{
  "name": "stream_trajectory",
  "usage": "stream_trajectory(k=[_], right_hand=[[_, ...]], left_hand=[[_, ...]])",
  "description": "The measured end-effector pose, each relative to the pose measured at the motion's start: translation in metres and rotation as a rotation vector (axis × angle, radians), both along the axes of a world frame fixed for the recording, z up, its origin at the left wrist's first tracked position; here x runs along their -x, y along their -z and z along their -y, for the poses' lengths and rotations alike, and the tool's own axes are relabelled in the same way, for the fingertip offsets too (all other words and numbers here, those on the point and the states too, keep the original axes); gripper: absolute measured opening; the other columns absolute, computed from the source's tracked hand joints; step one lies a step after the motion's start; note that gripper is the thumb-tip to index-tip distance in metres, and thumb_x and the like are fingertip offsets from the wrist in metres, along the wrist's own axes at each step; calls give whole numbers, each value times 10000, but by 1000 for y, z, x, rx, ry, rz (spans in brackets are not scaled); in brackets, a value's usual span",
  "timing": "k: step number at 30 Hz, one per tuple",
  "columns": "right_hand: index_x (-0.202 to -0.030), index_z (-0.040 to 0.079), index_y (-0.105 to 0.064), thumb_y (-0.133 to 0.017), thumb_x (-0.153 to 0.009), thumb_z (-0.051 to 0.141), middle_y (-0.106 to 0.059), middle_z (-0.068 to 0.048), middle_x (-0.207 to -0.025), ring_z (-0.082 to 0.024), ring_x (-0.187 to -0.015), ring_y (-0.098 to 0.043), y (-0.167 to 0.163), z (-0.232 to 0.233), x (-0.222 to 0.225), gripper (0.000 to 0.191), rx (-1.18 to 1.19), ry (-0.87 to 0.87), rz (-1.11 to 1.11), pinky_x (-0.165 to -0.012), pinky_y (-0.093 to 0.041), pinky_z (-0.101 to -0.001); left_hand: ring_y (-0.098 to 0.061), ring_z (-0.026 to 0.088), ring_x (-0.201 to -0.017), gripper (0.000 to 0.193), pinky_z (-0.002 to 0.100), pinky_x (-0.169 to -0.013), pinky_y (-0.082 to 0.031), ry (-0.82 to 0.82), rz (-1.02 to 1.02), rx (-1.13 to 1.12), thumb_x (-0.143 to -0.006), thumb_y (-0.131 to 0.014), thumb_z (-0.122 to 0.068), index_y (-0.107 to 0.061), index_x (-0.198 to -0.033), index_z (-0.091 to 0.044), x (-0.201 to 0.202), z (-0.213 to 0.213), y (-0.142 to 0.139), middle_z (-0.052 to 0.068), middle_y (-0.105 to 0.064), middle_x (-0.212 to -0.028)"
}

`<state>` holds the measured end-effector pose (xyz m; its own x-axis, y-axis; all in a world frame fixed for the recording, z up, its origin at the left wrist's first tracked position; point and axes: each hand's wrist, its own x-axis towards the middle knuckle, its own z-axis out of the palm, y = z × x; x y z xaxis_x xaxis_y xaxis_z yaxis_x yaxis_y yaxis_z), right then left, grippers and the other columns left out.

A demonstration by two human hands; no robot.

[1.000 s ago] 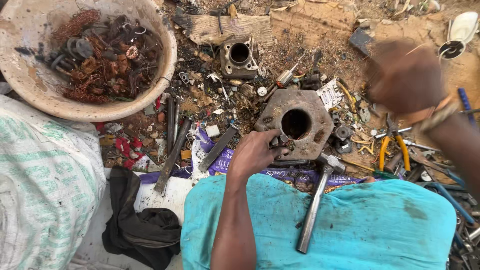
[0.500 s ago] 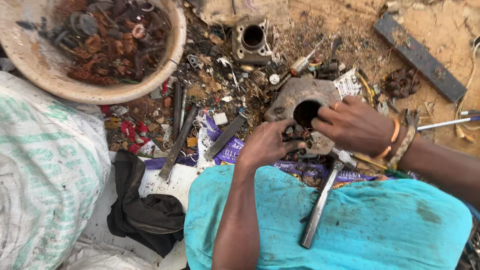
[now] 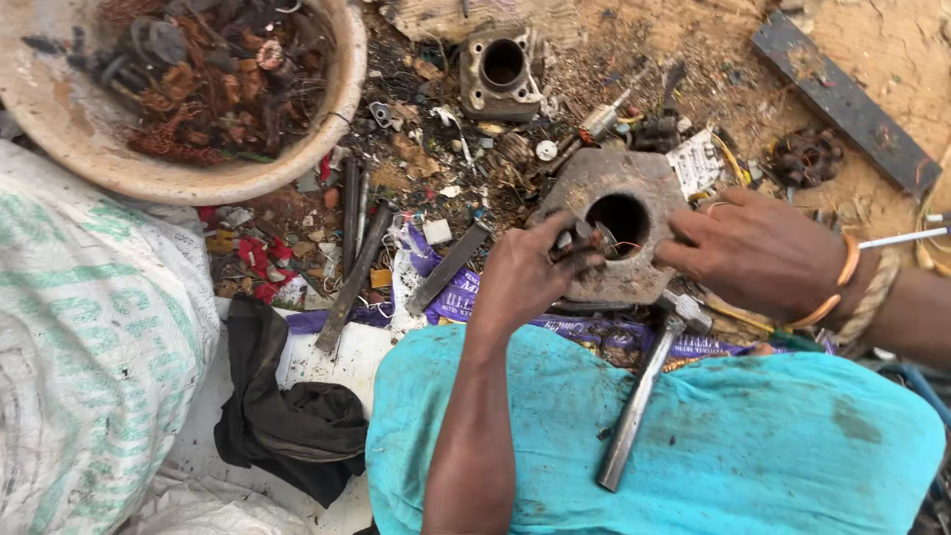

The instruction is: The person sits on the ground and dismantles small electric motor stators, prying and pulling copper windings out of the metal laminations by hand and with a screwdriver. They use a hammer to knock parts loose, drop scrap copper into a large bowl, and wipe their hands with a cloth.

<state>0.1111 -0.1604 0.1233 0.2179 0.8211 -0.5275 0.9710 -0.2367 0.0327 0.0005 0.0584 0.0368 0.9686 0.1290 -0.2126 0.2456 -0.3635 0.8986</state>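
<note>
Left grip (image 3: 530,272) pinches metal housing (image 3: 619,233) (right hand (image 3: 758,253) steadies it); basin (image 3: 327,119) holds copper scrap (image 3: 188,84).

2 hands (image 3: 525,272), 2 metal housings (image 3: 619,233), 1 hammer (image 3: 644,386), 1 bowl (image 3: 342,89), 1 sack (image 3: 89,347).

This is an open-air scrap-metal workshop set up on bare dirt ground (image 3: 693,40), not at any bench. A wide chipped basin (image 3: 297,163) holds tangled copper wire and rusty rings, and the soil beside it is littered with bolts, metal rods (image 3: 352,267), a small engine cylinder block (image 3: 500,69), a flat steel bar (image 3: 842,99) and torn wrappers. A hammer (image 3: 639,396) lies across a turquoise cloth (image 3: 713,446), a woven sack (image 3: 89,357) sits alongside, and a rusty motor housing (image 3: 619,233) rests in the clutter.
</note>
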Motion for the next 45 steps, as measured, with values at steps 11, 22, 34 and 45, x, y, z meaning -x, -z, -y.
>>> stream_trajectory(k=[11,22,34,45], right_hand=[[-1151,87,-707,-666,-636,140,-623,-124,-910,-313,-682,-615,-19,-24,-32,519,-436,-222,-56,-522,-524,-449],[-1125,101,-590,-611,-932,156,-586,-66,-896,-188,-747,-648,-26,-28,-73,202,14,-298,258,-699,-559,-378],[-1329,88,-596,-658,-670,-15,-631,-146,-1287,-292,-1088,-626,-7,-27,-19,670,-367,-88,-226,-942,-513,-464],[-1429,215,-546,-579,-966,146,-623,2,-1091,-144,-703,-639,0,-14,-40,469,60,-136,-43,-559,-556,-288]], left_hand=[[-775,309,-745,467,461,-656,-586,183,158,181,-793,-798,-410,-685,-1177,-168,7,-11,0,111,-768,-861],[-774,235,-787,572,440,-735,-573,349,-10,168,-754,-819,-392,-684,-1252,-144,8,-10,-11,93,-797,-930],[-742,183,-981,639,371,-852,-598,284,74,410,-731,-861,-434,-689,-1222,-63,8,-8,7,80,-790,-1040],[-694,178,-1012,571,356,-875,-570,343,186,548,-810,-871,-409,-686,-1208,-45,11,-10,19,59,-743,-1055]])
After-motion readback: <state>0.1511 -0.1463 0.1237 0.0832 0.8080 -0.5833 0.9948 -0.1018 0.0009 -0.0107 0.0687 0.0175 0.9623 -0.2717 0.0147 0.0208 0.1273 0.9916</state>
